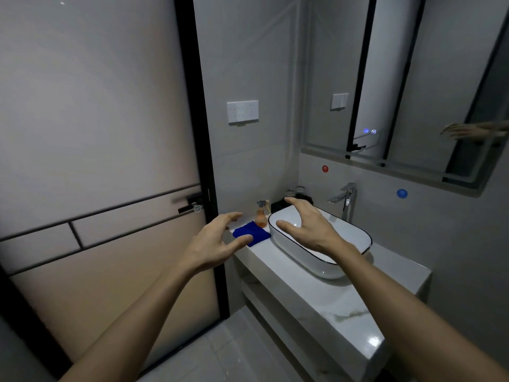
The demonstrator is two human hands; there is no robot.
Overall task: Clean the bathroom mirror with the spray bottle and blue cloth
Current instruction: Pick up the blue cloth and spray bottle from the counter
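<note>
Head view: spray bottle (261, 215) stands upright behind blue cloth (252, 233) (both hands spread, holding nothing).

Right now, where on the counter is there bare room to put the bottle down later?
Bare marble runs in front of the basin along the near counter edge. The far corner is crowded: blue cloth, spray bottle, dark items behind.

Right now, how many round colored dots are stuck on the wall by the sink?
2: a red dot above the counter's far end, and a blue dot right of the faucet, below the mirror.
</note>
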